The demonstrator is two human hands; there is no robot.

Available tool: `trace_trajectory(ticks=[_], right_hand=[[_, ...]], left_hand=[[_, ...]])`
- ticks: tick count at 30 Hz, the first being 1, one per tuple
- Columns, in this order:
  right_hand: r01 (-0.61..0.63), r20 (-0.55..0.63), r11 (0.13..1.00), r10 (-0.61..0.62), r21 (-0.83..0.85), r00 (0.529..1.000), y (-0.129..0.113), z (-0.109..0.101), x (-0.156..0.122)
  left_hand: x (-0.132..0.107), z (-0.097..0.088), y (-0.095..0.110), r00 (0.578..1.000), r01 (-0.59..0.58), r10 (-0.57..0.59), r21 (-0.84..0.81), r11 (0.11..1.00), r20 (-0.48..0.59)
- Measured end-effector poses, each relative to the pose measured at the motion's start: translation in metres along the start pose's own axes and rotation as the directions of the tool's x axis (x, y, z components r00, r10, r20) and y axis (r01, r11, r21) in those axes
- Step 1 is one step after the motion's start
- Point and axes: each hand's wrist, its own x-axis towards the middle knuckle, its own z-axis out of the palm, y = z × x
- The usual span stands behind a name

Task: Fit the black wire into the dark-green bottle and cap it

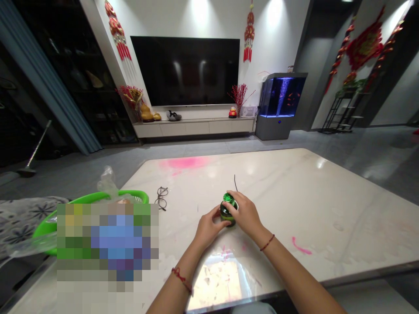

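- White marble desk (294, 196) is spreading across most of the view, showing a pink smear (186, 162) at its far side and a pink mark (300, 247) near its front edge.
- Black television (186, 72) is hanging on the wall well beyond the desk's far edge.
- Blue-lit fish tank (281, 98) is standing on the floor past the desk's far right corner.
- Green basket (131, 195) is sitting at the desk's left side.
- Left hand (207, 226) is reaching over the desk's front edge, its fingers curling around the side of the green jar (228, 209), grasping it.
- Right hand (247, 216) is coming in beside it, its fingers clenching over the jar's shiny top.
- Glasses (161, 197) are lying on the desk, just right of the basket.
- The green jar is resting on the desk between both hands, near its middle.
- Thin black wire (235, 182) is lying on the desk just behind the jar.
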Motion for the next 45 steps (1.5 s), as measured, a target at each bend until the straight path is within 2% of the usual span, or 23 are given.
trace_trajectory(ticks=[10, 15, 19, 23, 26, 31, 36, 41, 45], right_hand=[[0.014, -0.039, 0.999, -0.013, 0.038, 0.999, 0.002, 0.005, -0.001], [-0.042, -0.091, 0.996, 0.049, 0.079, 0.995, 0.000, 0.009, -0.004], [-0.136, -0.177, 0.991, 0.133, -0.007, 0.975, -0.007, 0.008, -0.010], [-0.302, -0.112, 0.945, 0.289, -0.125, 0.951, -0.015, 0.009, -0.015], [-0.354, -0.084, 0.921, 0.344, -0.165, 0.935, -0.015, 0.011, -0.016], [-0.335, -0.113, 0.930, 0.320, -0.154, 0.941, -0.009, 0.014, -0.017], [-0.284, -0.123, 0.957, 0.276, -0.056, 0.953, -0.003, 0.014, -0.018], [-0.180, -0.142, 0.980, 0.190, 0.078, 0.971, 0.007, 0.016, -0.019], [-0.100, -0.163, 0.988, 0.119, 0.117, 0.979, 0.015, 0.017, -0.020]], left_hand=[[0.002, 0.000, -0.006, 1.000, -0.006, 0.007, 0.059, 0.998, -0.029], [0.002, 0.001, -0.006, 0.999, -0.006, 0.009, 0.078, 0.997, -0.035], [0.002, 0.000, -0.006, 0.999, -0.004, 0.007, 0.087, 0.996, -0.038], [0.002, 0.000, -0.006, 1.000, -0.010, 0.012, 0.117, 0.993, -0.021], [0.002, 0.001, -0.005, 0.999, -0.001, 0.006, 0.139, 0.990, -0.032], [0.001, 0.001, -0.002, 0.999, -0.008, 0.013, 0.132, 0.991, -0.043], [0.001, 0.001, -0.003, 0.999, 0.001, 0.004, 0.120, 0.993, -0.042], [0.003, 0.002, -0.005, 1.000, -0.013, 0.015, 0.099, 0.995, -0.018], [0.003, 0.001, -0.003, 1.000, -0.014, 0.016, 0.103, 0.995, -0.016]])
